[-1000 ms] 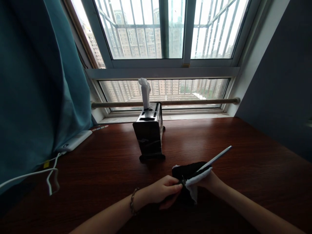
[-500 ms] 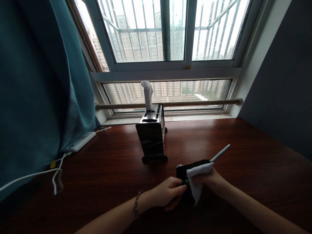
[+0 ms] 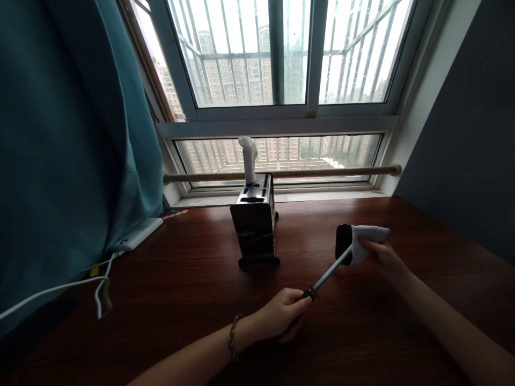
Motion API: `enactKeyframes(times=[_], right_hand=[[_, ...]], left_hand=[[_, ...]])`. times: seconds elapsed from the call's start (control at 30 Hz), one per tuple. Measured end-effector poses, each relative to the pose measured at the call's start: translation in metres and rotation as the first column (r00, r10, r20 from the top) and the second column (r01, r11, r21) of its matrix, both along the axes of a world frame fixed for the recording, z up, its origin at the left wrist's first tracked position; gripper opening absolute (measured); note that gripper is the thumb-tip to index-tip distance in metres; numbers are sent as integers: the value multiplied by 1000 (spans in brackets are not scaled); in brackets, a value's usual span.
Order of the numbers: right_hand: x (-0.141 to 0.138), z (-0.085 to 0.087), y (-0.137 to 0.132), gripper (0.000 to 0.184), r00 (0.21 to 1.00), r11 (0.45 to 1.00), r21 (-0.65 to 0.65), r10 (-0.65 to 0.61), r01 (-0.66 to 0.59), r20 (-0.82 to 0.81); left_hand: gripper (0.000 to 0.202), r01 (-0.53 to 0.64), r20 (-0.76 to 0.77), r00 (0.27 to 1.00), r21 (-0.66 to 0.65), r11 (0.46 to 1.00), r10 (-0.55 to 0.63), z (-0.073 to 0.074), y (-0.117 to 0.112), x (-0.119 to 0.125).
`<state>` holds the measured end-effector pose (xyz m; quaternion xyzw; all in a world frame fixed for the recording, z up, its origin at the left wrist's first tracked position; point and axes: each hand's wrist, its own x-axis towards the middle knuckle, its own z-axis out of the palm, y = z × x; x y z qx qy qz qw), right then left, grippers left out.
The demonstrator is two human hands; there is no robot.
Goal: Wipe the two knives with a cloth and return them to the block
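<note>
My left hand point(image 3: 284, 313) is closed round the dark handle of a slim grey sharpening steel point(image 3: 333, 269), which slants up to the right. At the steel's far end, my right hand point(image 3: 382, 257) pinches a folded white cloth point(image 3: 368, 234). The steel's tip is hidden at the cloth and fingers. A black flat piece with rounded corners point(image 3: 343, 241) adjoins the cloth's left side, behind the steel; I cannot tell whether the two are one thing. Beyond my hands stands a dark, shiny knife block point(image 3: 254, 230) with a white wad point(image 3: 249, 158) upright in its top.
A red-brown wooden table point(image 3: 193, 300) spans the view. At the left lie a white power strip point(image 3: 139, 234) and white cables point(image 3: 98, 300), beside a teal curtain point(image 3: 60, 134). A barred window point(image 3: 241, 69) and a horizontal rail point(image 3: 333, 172) are behind the table.
My right hand has moved up and right with the white cloth and black piece, away from the handle towards the steel's far end. More of the rod now shows between my hands.
</note>
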<state>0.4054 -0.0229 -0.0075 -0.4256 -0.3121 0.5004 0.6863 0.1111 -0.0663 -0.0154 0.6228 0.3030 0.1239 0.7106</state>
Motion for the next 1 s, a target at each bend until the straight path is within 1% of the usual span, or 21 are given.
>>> enactKeyframes(times=[0.1,0.2,0.37,0.5,0.6,0.67,0.77,1.0], right_hand=[[13,-1,6,25,996,998,15,-57,58,-68],[17,-4,9,22,990,994,-1,-105,105,-95],[15,-8,10,18,977,985,-64,-167,159,-134],[15,-11,12,17,965,978,-57,-209,203,-157],[16,-12,13,15,954,971,-93,-235,221,-187],[15,-11,14,14,947,966,-124,-248,226,-207],[14,-9,14,15,943,969,-140,-232,203,-240],[11,-3,11,16,928,976,-148,-197,157,-315]], left_hand=[[37,-7,-36,999,57,998,9,-1,-3,1],[36,-8,-62,998,78,997,13,-1,-5,1],[36,-11,-75,997,60,998,16,0,-5,1],[37,-12,-62,998,29,999,14,-1,-3,0],[38,0,-48,999,2,1000,0,-2,-1,-1],[38,7,-31,999,-7,1000,-7,-3,0,-1],[37,2,-24,1000,-27,1000,-3,-2,0,-2],[38,16,-26,1000,-22,1000,-17,2,0,-2]])
